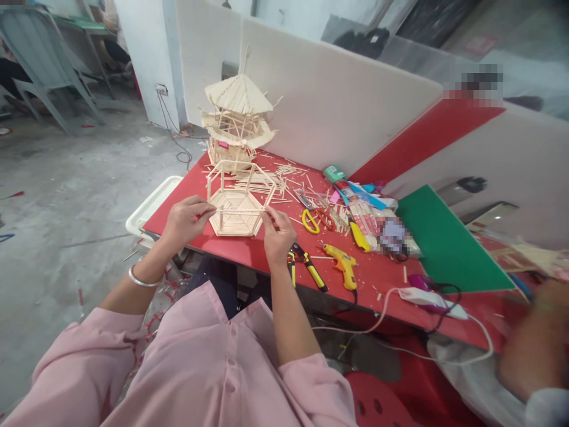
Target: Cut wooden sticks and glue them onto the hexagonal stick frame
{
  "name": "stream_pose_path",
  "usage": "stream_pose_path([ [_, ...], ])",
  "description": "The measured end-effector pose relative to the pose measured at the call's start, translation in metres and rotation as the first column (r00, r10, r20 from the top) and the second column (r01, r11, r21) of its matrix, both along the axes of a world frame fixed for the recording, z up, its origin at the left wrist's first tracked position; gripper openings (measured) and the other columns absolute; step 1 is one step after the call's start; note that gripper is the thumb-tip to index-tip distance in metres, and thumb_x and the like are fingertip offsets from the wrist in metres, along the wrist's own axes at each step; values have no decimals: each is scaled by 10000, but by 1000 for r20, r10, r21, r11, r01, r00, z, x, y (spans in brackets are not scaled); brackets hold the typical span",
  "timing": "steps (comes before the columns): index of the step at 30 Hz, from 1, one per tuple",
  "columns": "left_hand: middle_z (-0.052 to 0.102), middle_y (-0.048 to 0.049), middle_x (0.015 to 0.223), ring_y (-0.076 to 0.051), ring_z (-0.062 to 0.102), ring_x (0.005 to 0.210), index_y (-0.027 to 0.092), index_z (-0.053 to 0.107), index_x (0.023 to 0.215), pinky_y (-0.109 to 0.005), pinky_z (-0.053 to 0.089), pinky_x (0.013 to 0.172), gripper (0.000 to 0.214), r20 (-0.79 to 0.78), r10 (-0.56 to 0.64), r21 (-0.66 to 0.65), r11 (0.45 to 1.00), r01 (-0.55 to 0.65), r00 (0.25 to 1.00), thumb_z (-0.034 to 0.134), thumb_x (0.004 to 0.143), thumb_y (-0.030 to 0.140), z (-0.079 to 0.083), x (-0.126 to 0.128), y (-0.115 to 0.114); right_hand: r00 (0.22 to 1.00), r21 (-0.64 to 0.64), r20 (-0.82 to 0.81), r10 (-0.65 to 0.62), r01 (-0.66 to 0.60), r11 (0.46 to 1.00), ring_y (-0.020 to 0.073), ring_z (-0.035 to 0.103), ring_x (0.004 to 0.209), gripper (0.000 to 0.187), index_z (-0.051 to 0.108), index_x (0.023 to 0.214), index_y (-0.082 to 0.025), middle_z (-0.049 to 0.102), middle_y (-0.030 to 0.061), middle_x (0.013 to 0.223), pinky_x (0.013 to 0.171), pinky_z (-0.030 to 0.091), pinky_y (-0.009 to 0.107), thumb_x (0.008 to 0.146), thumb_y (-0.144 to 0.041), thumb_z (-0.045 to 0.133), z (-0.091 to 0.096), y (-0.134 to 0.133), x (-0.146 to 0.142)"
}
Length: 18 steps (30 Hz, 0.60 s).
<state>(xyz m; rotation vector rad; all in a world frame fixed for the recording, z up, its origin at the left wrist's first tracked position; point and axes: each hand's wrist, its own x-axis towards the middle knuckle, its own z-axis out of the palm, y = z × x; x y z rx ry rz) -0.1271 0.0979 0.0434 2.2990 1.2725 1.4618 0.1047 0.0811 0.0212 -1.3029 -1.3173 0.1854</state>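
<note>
A hexagonal frame of thin wooden sticks stands on the red table, right in front of me. Both hands pinch one thin stick laid across the frame's near upper edge. My left hand grips its left end with closed fingers. My right hand holds its right end the same way. Behind the frame stands a finished stick pagoda with a layered roof.
Loose sticks lie scattered behind the frame. Yellow pliers, a yellow glue gun, yellow-handled scissors, a white cable and a green sheet lie to the right. Another person's arm shows at the far right. White panels back the table.
</note>
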Motion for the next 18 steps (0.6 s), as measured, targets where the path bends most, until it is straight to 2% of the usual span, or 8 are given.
stream_pose_path([
  [9,728,-44,802,-131,616,655,200,775,842,-245,470,599,194,-10,-9,-20,1000,9,1000,596,888,258,3,1,-1,999,23,24,26,-26,999,154,641,780,280,776,942,-220,740,43,898,763,507,288,900,-453,626,2,5,7],
  [18,723,-43,796,-136,614,653,212,779,851,-252,453,594,212,-25,24,-44,999,-25,999,584,894,283,4,2,-3,989,73,126,77,-87,994,182,646,832,240,777,948,-257,744,38,890,797,508,324,911,-441,626,-1,11,18],
])
